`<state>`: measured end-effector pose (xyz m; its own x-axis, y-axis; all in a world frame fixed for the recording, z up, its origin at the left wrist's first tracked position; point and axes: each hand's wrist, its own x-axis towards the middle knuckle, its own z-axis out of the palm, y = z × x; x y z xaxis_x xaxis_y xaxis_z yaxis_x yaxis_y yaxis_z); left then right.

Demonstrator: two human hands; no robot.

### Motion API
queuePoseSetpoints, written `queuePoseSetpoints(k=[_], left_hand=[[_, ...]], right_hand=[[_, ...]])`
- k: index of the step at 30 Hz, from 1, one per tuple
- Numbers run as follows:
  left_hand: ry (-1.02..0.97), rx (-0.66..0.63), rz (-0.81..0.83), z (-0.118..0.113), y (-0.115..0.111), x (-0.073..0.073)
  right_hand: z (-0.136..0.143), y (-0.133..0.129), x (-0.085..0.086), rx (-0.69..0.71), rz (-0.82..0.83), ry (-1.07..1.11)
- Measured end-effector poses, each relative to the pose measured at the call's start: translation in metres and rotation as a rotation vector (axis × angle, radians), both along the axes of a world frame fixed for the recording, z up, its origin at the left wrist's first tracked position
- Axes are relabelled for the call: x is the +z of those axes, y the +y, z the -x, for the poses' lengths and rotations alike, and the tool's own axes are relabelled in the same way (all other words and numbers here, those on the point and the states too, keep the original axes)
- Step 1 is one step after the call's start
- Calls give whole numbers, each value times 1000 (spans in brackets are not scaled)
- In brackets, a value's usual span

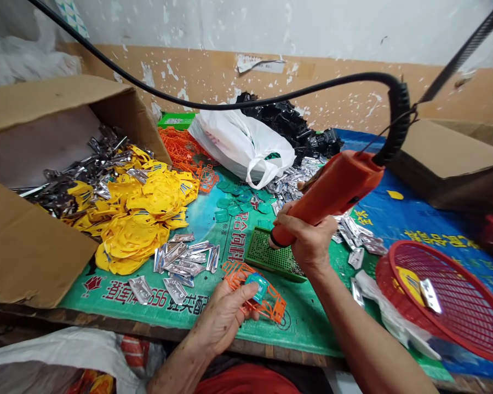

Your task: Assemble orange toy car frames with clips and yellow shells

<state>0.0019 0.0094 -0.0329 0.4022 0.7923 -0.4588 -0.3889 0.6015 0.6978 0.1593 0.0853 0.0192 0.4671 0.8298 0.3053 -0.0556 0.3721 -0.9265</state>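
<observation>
My left hand [232, 306] pinches an orange plastic frame [276, 307] near the table's front edge, with my thumb on a clear teal plastic piece [258, 287] that lies on the frame. My right hand [308, 238] is wrapped round an orange electric screwdriver [332, 189], which hangs from a black cable. Its tip points down at a green perforated tray [263, 254]; I cannot tell whether it touches. Small metal bits, too small to name surely, lie at the tray's right end. Loose teal pieces [244, 200] lie behind the tray.
On the left, a cardboard box [36, 241] spills yellow plastic parts [148, 202] and dark shiny ones. Silver parts [184, 260] lie before them. A white plastic bag [242, 142] and black parts [287, 117] are behind. A red basket [456, 262] stands right; the black cable [213, 105] crosses above.
</observation>
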Motion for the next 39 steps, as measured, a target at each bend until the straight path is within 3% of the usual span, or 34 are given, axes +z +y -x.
queuePoseSetpoints(k=[22,26,29,33,39], left_hand=[[-25,96,44,-2,1,-1],[-22,100,49,-2,2,-1],[-29,106,55,-2,3,-1],[-34,119,66,-2,3,0],[-47,90,39,-1,3,0]], right_hand=[[4,-2,2,13,-19,-34],[-1,-4,12,4,-20,-11],[-3,-16,30,35,-61,57],[-1,-45,53,181,-91,133],[7,-77,51,359,-106,220]])
